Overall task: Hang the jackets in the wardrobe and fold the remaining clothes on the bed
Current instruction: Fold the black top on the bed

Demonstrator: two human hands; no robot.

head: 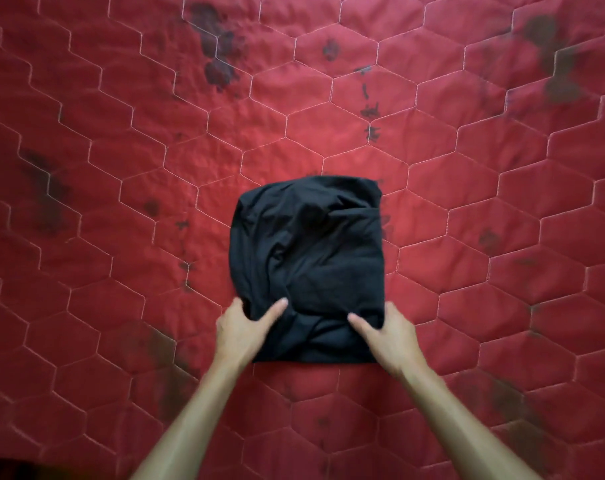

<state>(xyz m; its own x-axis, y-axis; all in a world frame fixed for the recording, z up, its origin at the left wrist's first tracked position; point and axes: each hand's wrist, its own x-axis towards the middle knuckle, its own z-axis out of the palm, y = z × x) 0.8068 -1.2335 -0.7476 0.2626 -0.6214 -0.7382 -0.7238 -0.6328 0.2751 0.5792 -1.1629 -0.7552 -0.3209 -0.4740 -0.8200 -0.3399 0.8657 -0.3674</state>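
Thumbs on top, other fingers seemingly curled round the edge. From my end that's the left hand (240, 329) and right hand (393, 332) each pinching a near corner of the black garment (308, 244). It sits folded in a rumpled square mid red quilt (121, 168). My worry is that the grip only catches the near end, so a lift could let the loose layers slide open and undo the fold. The top's lumpy too, so pressing it flat might lock in creases.
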